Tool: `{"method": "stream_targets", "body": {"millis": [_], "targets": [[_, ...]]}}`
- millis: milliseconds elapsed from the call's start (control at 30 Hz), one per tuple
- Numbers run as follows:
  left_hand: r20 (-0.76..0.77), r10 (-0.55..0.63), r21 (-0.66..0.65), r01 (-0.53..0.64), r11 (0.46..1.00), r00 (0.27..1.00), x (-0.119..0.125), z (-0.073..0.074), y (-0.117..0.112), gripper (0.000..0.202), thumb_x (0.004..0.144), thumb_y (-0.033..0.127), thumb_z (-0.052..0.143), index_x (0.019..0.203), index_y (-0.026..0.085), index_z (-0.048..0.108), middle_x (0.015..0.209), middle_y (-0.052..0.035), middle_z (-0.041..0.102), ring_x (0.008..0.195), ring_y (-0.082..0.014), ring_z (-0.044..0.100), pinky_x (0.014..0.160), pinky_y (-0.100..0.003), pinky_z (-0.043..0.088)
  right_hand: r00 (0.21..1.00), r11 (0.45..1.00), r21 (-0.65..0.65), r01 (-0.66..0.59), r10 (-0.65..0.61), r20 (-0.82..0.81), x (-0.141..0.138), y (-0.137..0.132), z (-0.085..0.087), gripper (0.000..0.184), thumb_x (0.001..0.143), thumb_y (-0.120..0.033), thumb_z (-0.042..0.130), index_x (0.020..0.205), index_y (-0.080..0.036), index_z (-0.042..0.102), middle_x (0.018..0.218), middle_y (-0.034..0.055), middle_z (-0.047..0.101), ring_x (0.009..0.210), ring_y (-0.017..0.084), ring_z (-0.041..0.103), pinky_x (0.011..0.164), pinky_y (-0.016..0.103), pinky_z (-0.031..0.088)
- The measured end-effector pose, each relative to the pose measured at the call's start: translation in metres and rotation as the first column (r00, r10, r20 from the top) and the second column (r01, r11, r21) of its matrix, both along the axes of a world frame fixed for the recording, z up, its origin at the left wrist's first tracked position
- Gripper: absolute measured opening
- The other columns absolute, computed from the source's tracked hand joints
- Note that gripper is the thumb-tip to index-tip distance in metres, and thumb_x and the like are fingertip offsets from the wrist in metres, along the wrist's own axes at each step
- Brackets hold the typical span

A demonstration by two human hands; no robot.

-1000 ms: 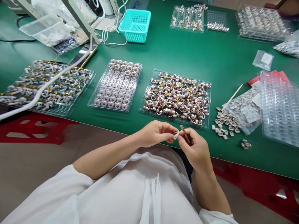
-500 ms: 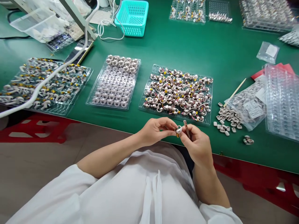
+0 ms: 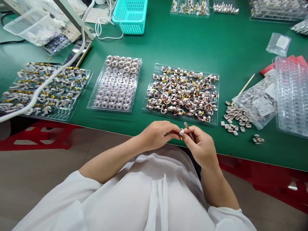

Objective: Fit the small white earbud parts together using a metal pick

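Observation:
My left hand [image 3: 157,136] is closed, its thumb and fingertips pinching a small pearly earphone part [image 3: 181,132] with a yellow flex strip below it. From the other side, the fingertips of my right hand [image 3: 201,146] touch the same part. My right hand is also closed around a slim brownish flat tool, perhaps tweezers [image 3: 188,129], whose end sticks up past the fingers. Just beyond both hands lies a clear tray [image 3: 145,108] heaped with similar earphone parts [image 3: 183,89], many with yellow flex strips and dark red wires.
Left of it is a tray of ring-shaped parts [image 3: 115,83], then a tray of longer parts [image 3: 45,86] crossed by a white cable [image 3: 56,72]. Loose oval caps [image 3: 237,117], a plastic bag [image 3: 261,102] and stacked clear trays [image 3: 292,96] lie right. A turquoise basket [image 3: 131,27] stands behind.
The earphone part has turned slightly between my fingers, its round pearly side now facing up. Both hands stay close together at nearly the same place; the view has shifted a little.

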State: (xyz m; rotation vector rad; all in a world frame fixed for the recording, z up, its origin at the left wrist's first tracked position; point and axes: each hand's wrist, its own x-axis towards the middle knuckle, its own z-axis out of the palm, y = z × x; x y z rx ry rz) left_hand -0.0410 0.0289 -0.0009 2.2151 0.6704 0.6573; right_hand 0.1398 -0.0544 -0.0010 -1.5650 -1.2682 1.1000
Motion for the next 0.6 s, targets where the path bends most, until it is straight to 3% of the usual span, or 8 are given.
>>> {"method": "stream_targets", "body": {"millis": [167, 600], "targets": [[0.01, -0.016, 0.03, 0.015, 0.999, 1.0, -0.0006, -0.0016, 0.0013, 0.007, 0.087, 0.015, 0.068, 0.093, 0.017, 0.071, 0.085, -0.0006, 0.078, 0.075, -0.0119, 0.071, 0.072, -0.018, 0.05, 0.999, 0.999, 0.02, -0.025, 0.024, 0.021, 0.0012, 0.0004, 0.0014, 0.01, 0.09, -0.028, 0.061, 0.086, -0.021, 0.066, 0.077, -0.0006, 0.064, 0.068, 0.012, 0.056, 0.061, 0.022, 0.041], [0.049, 0.008, -0.24, 0.004, 0.971, 0.999, 0.0, 0.0022, -0.0006, 0.009, 0.083, 0.013, 0.07, 0.09, 0.016, 0.075, 0.084, -0.0018, 0.08, 0.075, -0.0122, 0.074, 0.07, -0.015, 0.051, 0.996, 0.996, 0.009, -0.086, 0.086, -0.004, 0.0057, 0.0015, 0.003, 0.008, 0.087, -0.023, 0.062, 0.084, -0.02, 0.069, 0.08, -0.0007, 0.063, 0.072, 0.012, 0.057, 0.063, 0.022, 0.042]]}}
